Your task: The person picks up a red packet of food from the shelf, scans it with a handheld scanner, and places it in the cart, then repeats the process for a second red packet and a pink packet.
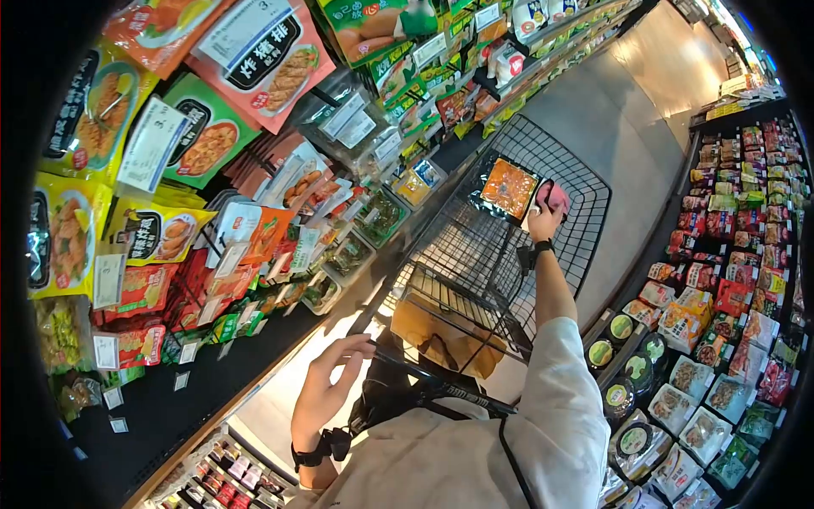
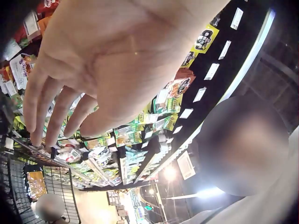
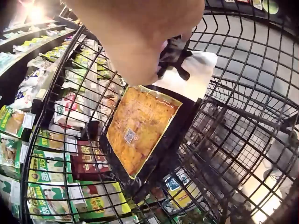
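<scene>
In the head view, my right hand (image 1: pixel 545 222) reaches into the black wire shopping cart (image 1: pixel 585 254) and grips a small pink item (image 1: pixel 555 197) with dark parts; its kind is unclear. A white and black piece (image 3: pixel 194 70) shows beside that hand in the right wrist view. Right by it lies a flat black pack (image 1: pixel 509 190) of orange food under clear film, with a small printed code on top. My left hand (image 1: pixel 331 377) has its fingers extended, the fingertips right at the cart's handle bar (image 1: pixel 398 363). Its palm (image 2: pixel 117 51) fills the upper left wrist view.
Hanging food packets (image 1: pixel 102 110) with price tags line the shelf on the left, close to the cart. A chilled display of packed foods (image 1: pixel 729 271) runs along the right. Below the basket sits a brown paper-like bag (image 1: pixel 441 335). The grey aisle floor (image 1: pixel 627 110) stretches ahead.
</scene>
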`<state>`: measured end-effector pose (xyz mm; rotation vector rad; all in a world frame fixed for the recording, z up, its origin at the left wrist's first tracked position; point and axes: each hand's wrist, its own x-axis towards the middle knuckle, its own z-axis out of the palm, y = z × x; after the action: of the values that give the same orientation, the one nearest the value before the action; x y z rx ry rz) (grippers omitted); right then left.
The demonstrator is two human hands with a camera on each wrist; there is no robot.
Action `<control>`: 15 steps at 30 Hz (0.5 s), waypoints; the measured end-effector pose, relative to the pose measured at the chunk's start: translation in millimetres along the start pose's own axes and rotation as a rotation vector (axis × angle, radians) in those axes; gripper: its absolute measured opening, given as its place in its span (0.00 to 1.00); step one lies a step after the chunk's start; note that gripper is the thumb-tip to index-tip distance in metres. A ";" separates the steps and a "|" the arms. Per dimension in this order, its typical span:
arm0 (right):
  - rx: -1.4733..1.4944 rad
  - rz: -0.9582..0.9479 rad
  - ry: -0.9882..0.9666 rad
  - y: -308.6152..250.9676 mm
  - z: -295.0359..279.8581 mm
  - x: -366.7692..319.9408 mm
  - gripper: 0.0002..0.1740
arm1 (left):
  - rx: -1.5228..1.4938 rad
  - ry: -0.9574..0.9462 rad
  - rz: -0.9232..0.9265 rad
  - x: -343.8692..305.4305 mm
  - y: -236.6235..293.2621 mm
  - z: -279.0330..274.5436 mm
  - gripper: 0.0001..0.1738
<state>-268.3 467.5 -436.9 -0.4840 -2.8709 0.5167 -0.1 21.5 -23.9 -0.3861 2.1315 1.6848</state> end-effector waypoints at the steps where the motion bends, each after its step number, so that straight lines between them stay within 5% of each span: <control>1: -0.025 -0.053 -0.003 4.7 5.3 4.0 0.25 | -0.008 0.007 -0.009 2.9 -1.3 0.7 0.17; 7: -0.026 -0.070 -0.121 11.2 16.5 7.3 0.32 | -0.053 0.083 -0.038 10.2 -11.0 5.1 0.16; 10: 0.109 0.083 -0.187 0.6 -15.0 0.3 0.32 | -0.065 0.096 -0.029 9.9 -8.8 3.7 0.16; 11: 0.042 0.094 -0.010 -6.3 -18.9 -6.4 0.29 | -0.066 0.105 -0.016 8.2 -7.6 2.8 0.16; 12: 0.208 -0.240 0.308 -16.9 -36.4 -6.9 0.22 | -0.067 0.125 0.002 6.8 -6.2 1.0 0.16; 15: 0.493 0.216 0.248 -30.8 -61.0 -24.4 0.15 | -0.067 0.137 0.060 1.2 -0.7 -6.0 0.16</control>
<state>-239.9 450.4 -372.3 -0.7102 -2.3522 1.0775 -1.6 15.6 -23.9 -0.4739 2.2082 1.8145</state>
